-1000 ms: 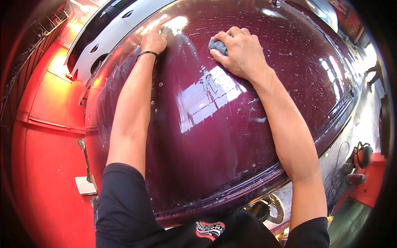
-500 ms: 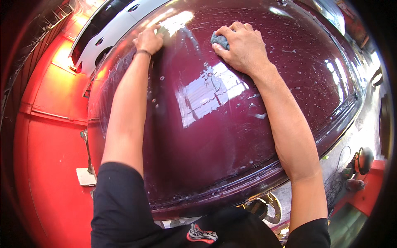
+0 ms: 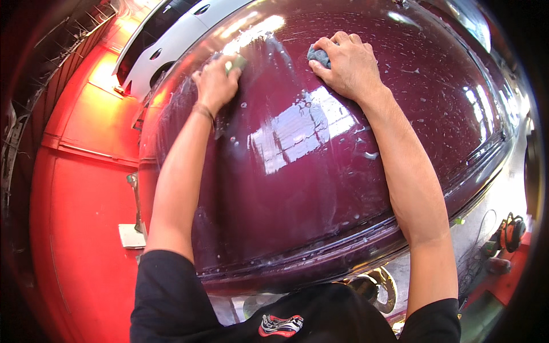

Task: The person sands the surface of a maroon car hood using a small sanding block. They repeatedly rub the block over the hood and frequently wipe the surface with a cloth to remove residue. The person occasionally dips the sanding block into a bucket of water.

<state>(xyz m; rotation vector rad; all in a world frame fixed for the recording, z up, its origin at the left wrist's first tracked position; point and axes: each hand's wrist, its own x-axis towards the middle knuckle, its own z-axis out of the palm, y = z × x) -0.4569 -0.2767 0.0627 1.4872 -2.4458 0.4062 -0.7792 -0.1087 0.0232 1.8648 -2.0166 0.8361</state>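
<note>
A wet, dark maroon car panel [image 3: 274, 211] fills the middle of the view, streaked with water and suds. At its far left part, my left hand [image 3: 216, 84] is closed around a small pale green block [image 3: 237, 64] and presses it to the surface. Further right, my right hand [image 3: 350, 66] grips a blue-grey wad [image 3: 318, 55], which looks like a sponge or cloth, against the same panel. Fingers of both hands partly cover what they hold. A dark band circles my left wrist.
Beyond the panel's left side stands a silver car [image 3: 186, 43]. Red flooring [image 3: 86, 228] runs along the left, with a small white pad [image 3: 132, 235] on a stand. At the lower right are an orange-and-black round tool [image 3: 510, 232] and a cable [image 3: 486, 226].
My left hand has drawn the green block nearer to me along the panel. My right hand stays at about the same spot, while the whole view has shifted slightly.
</note>
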